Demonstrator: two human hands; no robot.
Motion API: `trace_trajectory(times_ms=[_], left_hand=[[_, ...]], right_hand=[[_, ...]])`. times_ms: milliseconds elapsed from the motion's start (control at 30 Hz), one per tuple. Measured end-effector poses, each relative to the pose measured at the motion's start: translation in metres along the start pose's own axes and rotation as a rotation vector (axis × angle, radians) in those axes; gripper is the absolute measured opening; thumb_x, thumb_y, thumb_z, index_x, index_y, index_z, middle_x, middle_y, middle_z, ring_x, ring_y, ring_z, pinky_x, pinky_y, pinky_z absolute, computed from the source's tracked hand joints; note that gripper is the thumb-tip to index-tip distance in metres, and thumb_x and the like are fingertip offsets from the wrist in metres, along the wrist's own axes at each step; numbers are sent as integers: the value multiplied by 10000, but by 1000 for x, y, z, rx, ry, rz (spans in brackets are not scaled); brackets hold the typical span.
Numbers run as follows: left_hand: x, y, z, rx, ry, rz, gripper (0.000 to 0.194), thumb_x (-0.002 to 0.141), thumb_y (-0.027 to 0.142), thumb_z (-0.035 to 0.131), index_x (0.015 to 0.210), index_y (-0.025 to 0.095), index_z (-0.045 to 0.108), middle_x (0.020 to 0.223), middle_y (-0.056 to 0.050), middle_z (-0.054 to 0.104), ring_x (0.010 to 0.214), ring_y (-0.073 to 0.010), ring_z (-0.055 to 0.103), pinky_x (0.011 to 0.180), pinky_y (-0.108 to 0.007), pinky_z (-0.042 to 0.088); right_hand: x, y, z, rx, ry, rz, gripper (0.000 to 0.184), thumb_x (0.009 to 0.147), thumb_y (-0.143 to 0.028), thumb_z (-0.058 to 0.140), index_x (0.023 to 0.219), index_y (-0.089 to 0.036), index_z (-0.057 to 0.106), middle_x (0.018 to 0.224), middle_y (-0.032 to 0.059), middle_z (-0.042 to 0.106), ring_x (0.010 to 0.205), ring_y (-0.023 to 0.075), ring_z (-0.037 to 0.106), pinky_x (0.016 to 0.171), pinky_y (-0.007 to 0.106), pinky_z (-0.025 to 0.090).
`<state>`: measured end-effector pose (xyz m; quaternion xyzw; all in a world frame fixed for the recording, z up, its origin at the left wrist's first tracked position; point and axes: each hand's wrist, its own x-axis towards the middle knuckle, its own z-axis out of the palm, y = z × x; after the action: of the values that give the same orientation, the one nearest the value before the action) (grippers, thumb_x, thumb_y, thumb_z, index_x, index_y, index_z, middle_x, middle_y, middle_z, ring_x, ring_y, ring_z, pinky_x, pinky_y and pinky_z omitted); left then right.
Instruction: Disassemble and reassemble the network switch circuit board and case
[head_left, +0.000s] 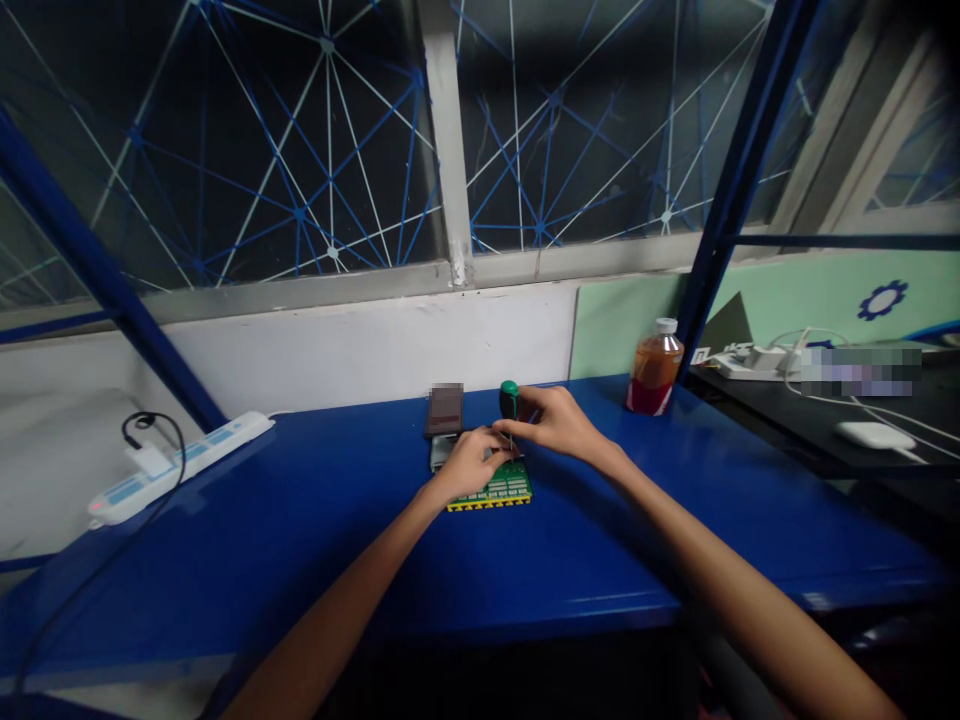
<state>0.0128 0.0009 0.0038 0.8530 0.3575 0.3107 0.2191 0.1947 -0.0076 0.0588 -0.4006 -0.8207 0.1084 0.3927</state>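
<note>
On the blue table lies a green circuit board (pixel 510 488) with a yellow toothed front edge. My right hand (pixel 551 420) is closed around a screwdriver (pixel 509 400) with a green and dark handle, held upright with its thin shaft pointing down at the board. My left hand (pixel 469 465) rests over the board's left part, thumb and fingers curled in close beside the shaft. What those fingers pinch, if anything, is hidden. The screwdriver's tip is too small to make out. A small grey object (pixel 442 453) sits left of the board, partly behind my left hand.
A dark flat phone-like device (pixel 446 410) is behind the board. A bottle of orange drink (pixel 656 370) stands at the back right. On the left lies a white power strip (pixel 184 470) with a black cable. A black side table (pixel 810 425) holds cables and a white case.
</note>
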Motion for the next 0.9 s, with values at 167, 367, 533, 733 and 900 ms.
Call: trace_trajectory(times_ms=[167,367,533,733,900], left_hand=[[0,2,-1,30,-7,-3,196,849,172,529,892,199,718,964,-45,713,977,-204,625,860,-312,472],[-1,2,-2,31,-4,-13,187,851,221,542,898,206,722,983,-50,711,970,-208,622,867,-319,468],[-1,0,0,30,41,-9,153,834,245,585,852,196,729,918,-50,723,911,-205,637,827,-312,475],[-1,4,1,55,58,-36,121,824,228,612,821,203,730,880,-34,736,899,-204,642,826,-323,479],[0,2,3,70,74,-27,119,819,247,626,808,219,741,858,-23,740,882,-203,644,815,-327,482]], right_hand=[[-1,-1,2,-68,63,-6,358,752,-534,630,698,-197,522,570,-19,586,492,101,460,474,254,260],[-2,2,3,-28,21,-25,287,779,-474,624,803,-196,557,638,-1,641,527,119,524,500,258,311],[-3,0,4,-26,29,-3,338,798,-496,596,946,-193,589,595,2,632,514,139,553,495,261,327],[-2,-3,3,-47,94,32,420,786,-566,594,998,-203,598,576,3,612,528,156,566,507,265,350],[-2,-2,2,-27,95,31,401,774,-566,615,946,-204,612,635,16,631,543,149,555,514,270,362]])
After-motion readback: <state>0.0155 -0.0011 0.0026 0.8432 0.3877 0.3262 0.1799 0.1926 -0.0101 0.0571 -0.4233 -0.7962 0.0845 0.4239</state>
